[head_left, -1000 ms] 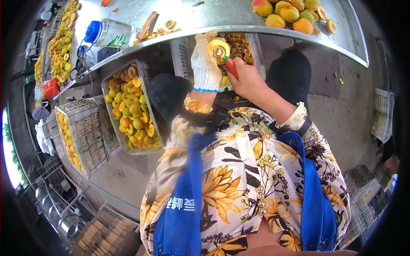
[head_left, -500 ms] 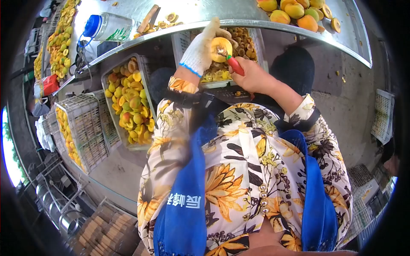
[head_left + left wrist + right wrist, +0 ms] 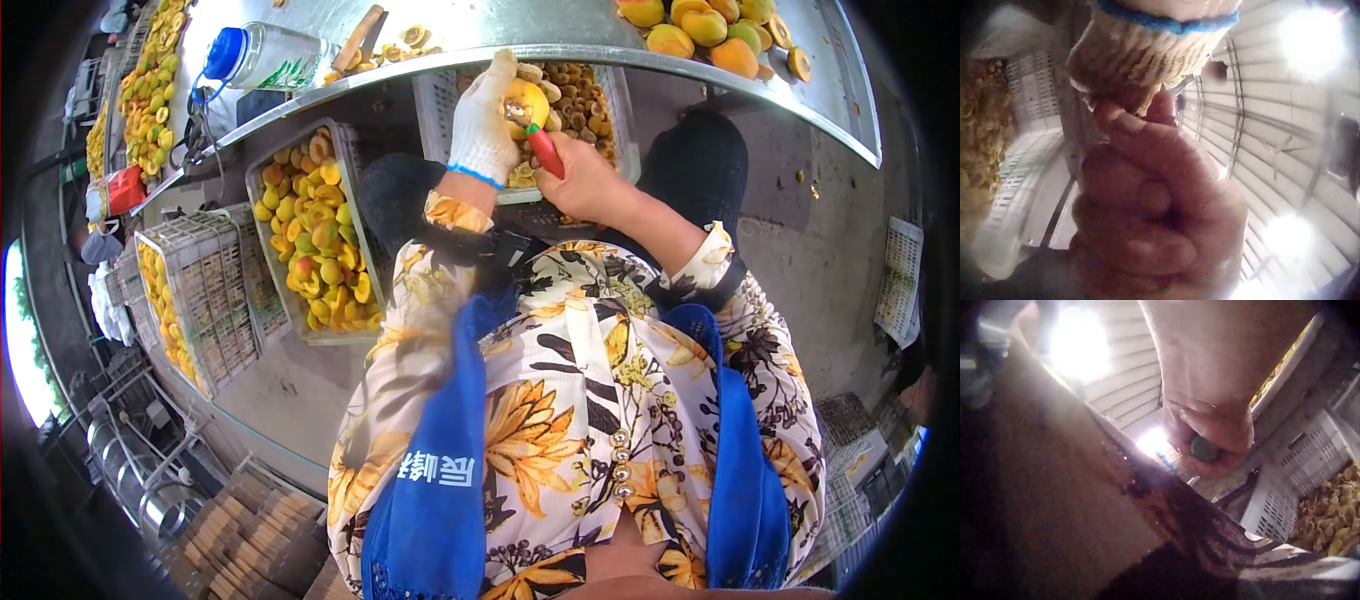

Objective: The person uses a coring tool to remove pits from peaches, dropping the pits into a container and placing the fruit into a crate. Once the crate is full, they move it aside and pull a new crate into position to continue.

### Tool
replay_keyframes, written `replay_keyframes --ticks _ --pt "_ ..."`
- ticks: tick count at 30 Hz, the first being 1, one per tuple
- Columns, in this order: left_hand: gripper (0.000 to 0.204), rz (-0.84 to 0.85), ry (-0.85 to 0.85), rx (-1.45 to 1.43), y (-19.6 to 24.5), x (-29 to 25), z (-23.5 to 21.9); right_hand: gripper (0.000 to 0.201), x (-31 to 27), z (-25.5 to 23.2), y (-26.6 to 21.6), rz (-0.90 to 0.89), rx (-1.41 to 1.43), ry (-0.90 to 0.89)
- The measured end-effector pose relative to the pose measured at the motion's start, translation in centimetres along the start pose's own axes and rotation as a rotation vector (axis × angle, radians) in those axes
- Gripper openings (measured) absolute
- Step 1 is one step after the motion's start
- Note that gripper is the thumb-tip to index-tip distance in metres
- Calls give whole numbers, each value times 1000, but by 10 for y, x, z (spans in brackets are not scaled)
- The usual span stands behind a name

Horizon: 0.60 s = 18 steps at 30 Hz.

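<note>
Your left hand (image 3: 484, 125), in a knitted white glove with a blue cuff band, curls round one halved yellow peach (image 3: 525, 100), cut face up, held over the white slatted plastic crate (image 3: 610, 100) under the table edge. Your bare right hand (image 3: 580, 180) clenches a red-handled pitting tool (image 3: 545, 152), its metal tip in the peach's centre. That crate holds a heap of brown pits and yellow scraps. To your left, a second crate (image 3: 262, 200) is filled with smooth yellow and red-blushed peach halves, and a third, grid-walled crate (image 3: 215, 290) holds more. On the shiny steel table (image 3: 520, 25) lie about eight whole round peaches (image 3: 715, 30) and one clear plastic bottle (image 3: 265, 55) with a blue cap.
</note>
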<state>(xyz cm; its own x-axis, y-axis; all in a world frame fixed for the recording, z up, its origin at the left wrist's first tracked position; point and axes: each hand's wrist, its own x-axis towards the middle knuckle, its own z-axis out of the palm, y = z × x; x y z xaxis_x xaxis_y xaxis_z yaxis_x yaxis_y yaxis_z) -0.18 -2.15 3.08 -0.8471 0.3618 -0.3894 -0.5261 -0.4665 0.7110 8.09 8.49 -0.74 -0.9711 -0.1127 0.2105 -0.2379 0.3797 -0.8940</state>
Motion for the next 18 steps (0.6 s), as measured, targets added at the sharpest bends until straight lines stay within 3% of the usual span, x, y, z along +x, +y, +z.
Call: replay_keyframes --ticks 3,6,9,12,15,18 --pt "23 235 77 124 -12 3 -4 19 10 -23 -29 740 474 -368" --pt "29 191 44 162 -12 1 -10 19 12 -27 -30 800 620 -435" --pt "38 -74 -65 7 -11 5 -22 17 10 -23 -30 769 573 -435" --pt "46 -130 -135 83 -6 7 -24 16 8 -17 -28 708 372 -409" --pt "48 -98 -63 -60 7 -3 -5 15 11 -22 -32 741 642 -377" --pt "50 209 -9 -156 -6 -2 -3 15 20 -28 -38 881 879 -356"
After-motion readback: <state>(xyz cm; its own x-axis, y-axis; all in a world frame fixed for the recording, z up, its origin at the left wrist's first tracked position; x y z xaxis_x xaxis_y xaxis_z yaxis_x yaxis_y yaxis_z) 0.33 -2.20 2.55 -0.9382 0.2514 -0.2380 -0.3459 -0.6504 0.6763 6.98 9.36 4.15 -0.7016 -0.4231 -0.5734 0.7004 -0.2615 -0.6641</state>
